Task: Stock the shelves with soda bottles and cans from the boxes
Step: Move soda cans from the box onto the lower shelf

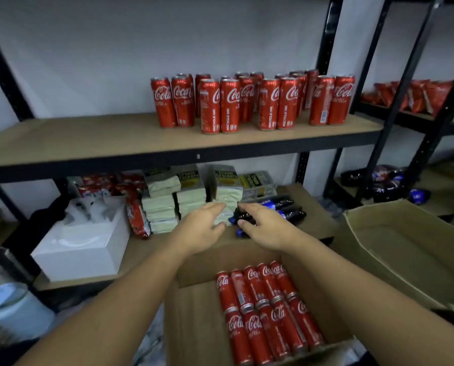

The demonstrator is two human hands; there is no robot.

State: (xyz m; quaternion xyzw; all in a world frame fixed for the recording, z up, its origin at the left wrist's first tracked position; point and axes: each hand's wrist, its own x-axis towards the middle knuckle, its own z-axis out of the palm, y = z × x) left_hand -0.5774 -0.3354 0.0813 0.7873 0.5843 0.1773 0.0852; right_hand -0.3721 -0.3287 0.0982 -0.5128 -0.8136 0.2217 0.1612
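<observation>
Both hands reach forward to the lower shelf [141, 249] of a black-framed rack. The left hand [202, 228] has its fingers [216, 207] straight and close together, holding nothing, the tips touching the front of a stack of pale cracker packs [191, 196]. The right hand [265, 228] lies just beside it, fingers [249, 207] loosely spread over the necks of dark soda bottles [281, 207] that lie on their sides on the same shelf. Blue caps show between finger and thumb, but whether the hand grips a bottle cannot be told. Behind the fingertips, under the wrists and forearms, an open cardboard box [194, 326] holds red cola cans [265, 307] lying on their sides in two rows along its right half. High above the fingers, on the upper shelf [88, 138], more red cans [247, 101] stand upright in a loose cluster toward the right end. To the left of the left fingers, beyond the crackers, are red snack packets [136, 215] and a white box [83, 247]. To the right of the right fingers stands a second cardboard box [405, 247], open, with its flaps up.
</observation>
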